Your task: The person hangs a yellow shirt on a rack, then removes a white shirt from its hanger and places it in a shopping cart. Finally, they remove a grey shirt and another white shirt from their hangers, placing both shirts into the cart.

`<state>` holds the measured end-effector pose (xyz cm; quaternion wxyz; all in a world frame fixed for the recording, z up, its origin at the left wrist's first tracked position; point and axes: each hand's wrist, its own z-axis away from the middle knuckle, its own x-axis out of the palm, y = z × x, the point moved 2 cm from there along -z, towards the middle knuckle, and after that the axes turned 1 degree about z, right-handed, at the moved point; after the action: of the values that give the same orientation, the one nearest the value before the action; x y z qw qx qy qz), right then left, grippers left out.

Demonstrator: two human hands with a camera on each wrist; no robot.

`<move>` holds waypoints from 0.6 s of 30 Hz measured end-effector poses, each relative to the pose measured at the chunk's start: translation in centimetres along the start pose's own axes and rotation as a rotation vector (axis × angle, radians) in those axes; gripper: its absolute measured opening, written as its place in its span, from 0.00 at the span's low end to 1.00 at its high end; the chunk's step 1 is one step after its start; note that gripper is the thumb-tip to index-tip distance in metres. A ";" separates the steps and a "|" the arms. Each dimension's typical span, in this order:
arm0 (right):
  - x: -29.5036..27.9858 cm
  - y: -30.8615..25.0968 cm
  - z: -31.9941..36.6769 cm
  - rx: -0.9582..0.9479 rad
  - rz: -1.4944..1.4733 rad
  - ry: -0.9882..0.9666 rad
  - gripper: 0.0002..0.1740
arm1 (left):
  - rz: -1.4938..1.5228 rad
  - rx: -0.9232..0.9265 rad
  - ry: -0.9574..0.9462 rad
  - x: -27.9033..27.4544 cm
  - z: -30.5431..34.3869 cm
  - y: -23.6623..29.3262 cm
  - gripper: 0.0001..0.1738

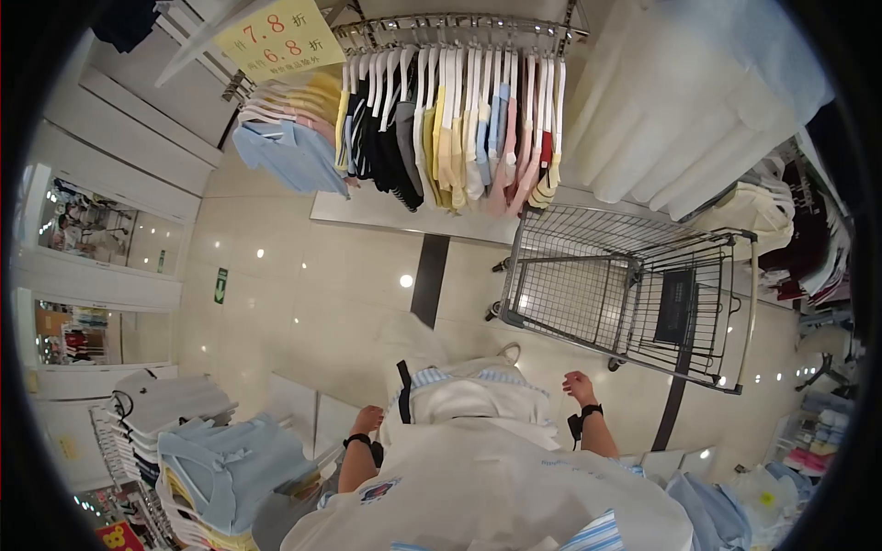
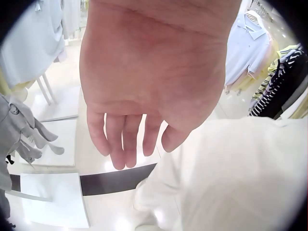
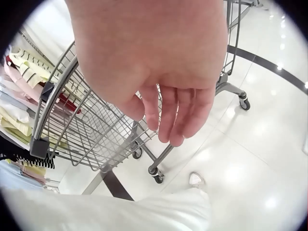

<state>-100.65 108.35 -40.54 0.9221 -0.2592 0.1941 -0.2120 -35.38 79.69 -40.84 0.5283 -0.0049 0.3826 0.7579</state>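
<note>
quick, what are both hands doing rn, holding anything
Left hand: open, fingers relaxed, holding nothing.
Right hand: open, fingers loosely curled, holding nothing, near the shopping cart but not touching it.

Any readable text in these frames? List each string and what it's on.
"7.8 折": yellow sign above the clothes rack.
"6.8 折": same sign, lower line; its small print is unreadable.
Green sign, black placard on the cart, shirt badge: too small to read.
Wrist views: none.
</note>
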 end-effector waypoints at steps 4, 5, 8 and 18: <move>2.2 -1.4 2.4 0.118 0.189 0.040 0.11 | 0.389 -0.530 0.071 -4.5 -2.5 4.2 0.17; 3.0 -1.7 2.4 0.070 0.195 0.084 0.11 | 0.389 -0.514 0.063 -5.8 -4.1 4.0 0.17; 6.7 -4.3 1.7 -0.200 0.242 0.284 0.11 | 0.319 -0.428 -0.025 -9.8 -7.9 3.1 0.17; 19.1 -26.5 5.6 -0.665 0.572 0.700 0.14 | 0.492 -0.352 0.069 -25.4 -16.7 -1.0 0.16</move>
<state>-89.73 80.62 -25.99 0.6919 -0.3873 0.6076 0.0460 -29.93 49.81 -42.76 0.3068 -0.0294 0.2526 0.9172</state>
